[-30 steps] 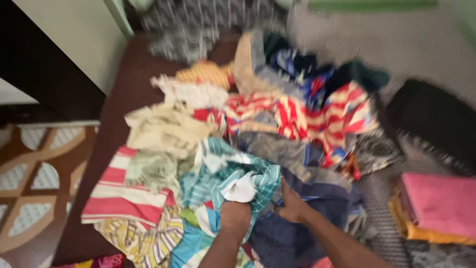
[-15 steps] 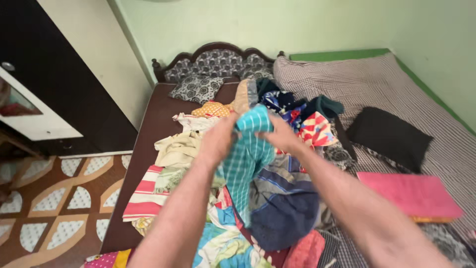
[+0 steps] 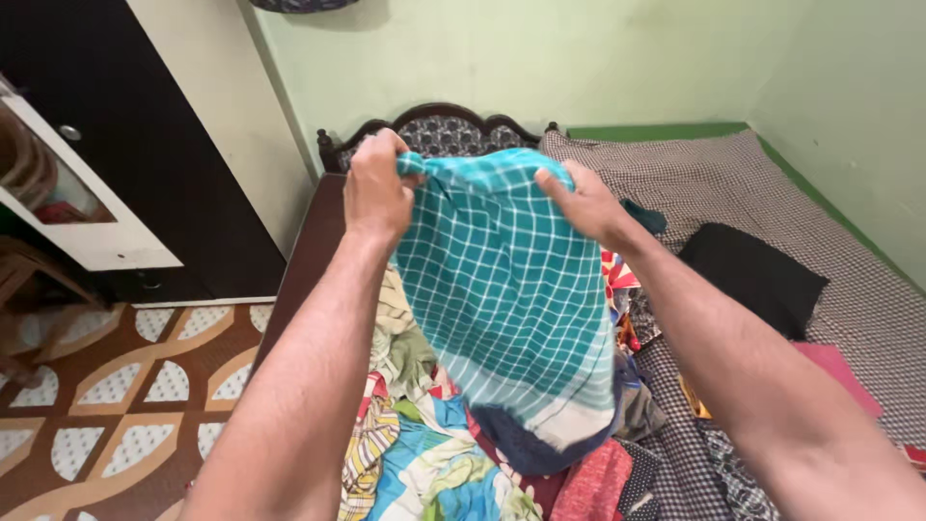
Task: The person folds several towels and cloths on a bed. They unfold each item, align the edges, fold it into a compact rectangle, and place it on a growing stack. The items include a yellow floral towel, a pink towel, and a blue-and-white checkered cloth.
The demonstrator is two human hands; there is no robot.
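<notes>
The left hand point(image 3: 376, 193) and the right hand point(image 3: 584, 203) are holding up a teal checked cloth point(image 3: 506, 299) in the air, high above the bed point(image 3: 772, 193). Each hand is gripping one top corner, with the fingers clenched tight around the edge of the cloth. The cloth is hanging down between the two arms, wide at the top and a bit bunched at the bottom, where a white stripe and a dark blue edge are showing.

Under it, a big heap of mixed clothes point(image 3: 434, 463) is lying on the bed, with bright blue, yellow and red pieces. A black cloth point(image 3: 757, 275) is lying by itself on the checked bedsheet, well apart from the heap. A pink folded piece point(image 3: 839, 371) is resting near the right arm. A dark wardrobe point(image 3: 145, 164) is standing to the left of the bed.

It looks like the cloth is being spread open, as the first part of folding it. The bottom is looking bunched, so it probably needs a shake and an even hold on both corners to hang flat.
</notes>
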